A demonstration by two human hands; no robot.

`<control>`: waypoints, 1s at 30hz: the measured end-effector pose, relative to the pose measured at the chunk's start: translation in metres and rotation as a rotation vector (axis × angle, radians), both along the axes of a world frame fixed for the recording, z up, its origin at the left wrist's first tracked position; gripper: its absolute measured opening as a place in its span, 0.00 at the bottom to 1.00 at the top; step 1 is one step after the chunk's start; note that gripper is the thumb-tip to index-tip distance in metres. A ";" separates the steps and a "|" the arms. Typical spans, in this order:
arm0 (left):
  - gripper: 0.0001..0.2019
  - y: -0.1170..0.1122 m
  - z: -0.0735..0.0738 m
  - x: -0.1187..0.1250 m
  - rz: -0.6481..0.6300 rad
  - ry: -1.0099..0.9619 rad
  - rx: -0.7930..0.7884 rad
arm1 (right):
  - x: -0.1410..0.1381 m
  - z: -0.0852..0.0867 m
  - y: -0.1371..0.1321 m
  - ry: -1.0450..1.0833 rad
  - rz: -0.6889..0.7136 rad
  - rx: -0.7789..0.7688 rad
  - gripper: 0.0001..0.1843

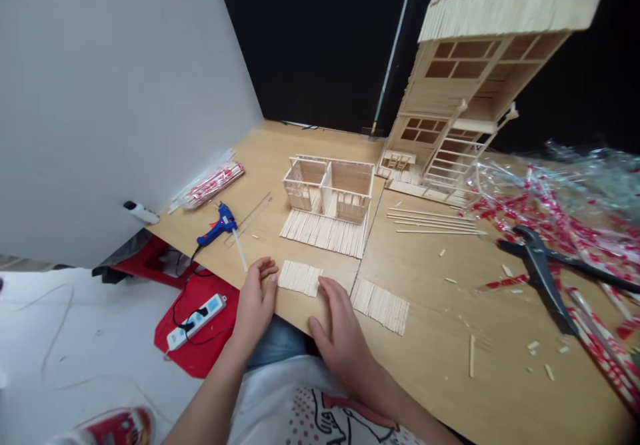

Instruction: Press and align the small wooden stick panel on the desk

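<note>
Your L hand (pixel 257 298) & R hand (pixel 344 332), both loose & released, flank 1 stick mat (pixel 300 278) on the table (pixel 410 258).

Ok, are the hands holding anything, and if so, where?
Nothing seems held: the left hand and right hand frame opposite ends of a small stick panel lying on the table. Whether they touch its edges, I can't tell.
</note>
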State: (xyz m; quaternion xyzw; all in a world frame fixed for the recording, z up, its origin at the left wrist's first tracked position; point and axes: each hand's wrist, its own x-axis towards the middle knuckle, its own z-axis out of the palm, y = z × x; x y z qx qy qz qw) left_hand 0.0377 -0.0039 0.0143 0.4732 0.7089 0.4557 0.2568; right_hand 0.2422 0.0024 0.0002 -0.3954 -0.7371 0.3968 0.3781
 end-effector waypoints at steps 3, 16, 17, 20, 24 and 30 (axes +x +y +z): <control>0.18 -0.004 0.000 0.002 0.038 0.005 -0.019 | 0.001 -0.002 -0.005 -0.011 0.023 0.007 0.40; 0.18 0.001 -0.001 -0.013 -0.097 -0.079 -0.031 | -0.004 0.001 0.001 0.219 -0.087 -0.292 0.32; 0.18 0.003 -0.001 -0.015 -0.117 -0.081 -0.031 | -0.005 0.002 0.002 0.227 -0.109 -0.306 0.31; 0.18 0.007 -0.002 -0.020 -0.169 -0.074 -0.024 | -0.011 0.002 0.001 0.207 -0.170 -0.281 0.31; 0.18 0.010 -0.006 -0.027 -0.240 -0.059 -0.011 | -0.022 0.004 -0.002 0.159 -0.239 -0.232 0.31; 0.19 0.009 -0.011 -0.030 -0.276 -0.092 0.000 | -0.027 0.010 0.000 0.084 -0.291 -0.221 0.31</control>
